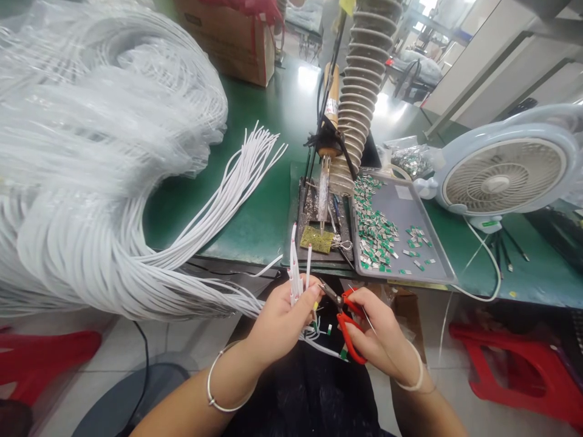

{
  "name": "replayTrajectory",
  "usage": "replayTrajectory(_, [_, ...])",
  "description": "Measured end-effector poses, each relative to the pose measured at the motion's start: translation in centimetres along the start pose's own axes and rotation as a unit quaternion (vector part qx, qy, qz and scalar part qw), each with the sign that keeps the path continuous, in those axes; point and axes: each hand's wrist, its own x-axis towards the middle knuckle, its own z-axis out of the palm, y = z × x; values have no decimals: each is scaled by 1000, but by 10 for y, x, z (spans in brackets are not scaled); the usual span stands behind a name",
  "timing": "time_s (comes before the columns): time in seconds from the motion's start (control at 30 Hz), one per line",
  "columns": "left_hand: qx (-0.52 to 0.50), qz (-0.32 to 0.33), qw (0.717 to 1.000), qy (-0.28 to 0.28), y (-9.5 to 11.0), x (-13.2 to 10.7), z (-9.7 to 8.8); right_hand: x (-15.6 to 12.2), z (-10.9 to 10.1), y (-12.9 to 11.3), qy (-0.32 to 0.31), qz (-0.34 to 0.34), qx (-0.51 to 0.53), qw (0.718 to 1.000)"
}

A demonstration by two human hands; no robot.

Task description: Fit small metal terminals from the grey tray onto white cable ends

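- The left hand [279, 323] is closed around a small bunch of white cable ends [297, 274]. They stand upright out of the top of the fist, near the front edge of the green table [266, 209].
- The right hand [383, 335] grips red-handled scissors [348, 331], with the fingers through the loops. The dark blades point left and up toward the left hand's thumb and stop just beside it. Whether the blades touch a cable cannot be told.
- A few thin coloured wire tips and a small green part hang between the two hands, below the cable ends.
- The held cables run left into a large bundle of white cables [91, 158], which fills the left side of the table and is partly wrapped in clear plastic.
- Just beyond the hands, a soldering iron [324, 182] hangs tip-down in a black stand over a yellow sponge [316, 239].
- To the right of the stand lies a grey tray [412, 209] scattered with small green parts [377, 233].
- A ribbed hose [364, 79] rises behind the tray, and a pale blue fan [505, 176] stands at the far right.
- A cardboard box [228, 36] sits at the far edge of the table.
- Red stools [514, 364] stand on the floor to the right and left.
- The left wrist wears a thin metal bangle [223, 391] and the right wrist a white band [415, 371].
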Motion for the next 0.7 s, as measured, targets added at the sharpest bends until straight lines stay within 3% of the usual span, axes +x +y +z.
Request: replayTrajectory(0.7, [-7,-18,1000,-21,-3,0,-3,1,-6,1,-58,13,-3,998])
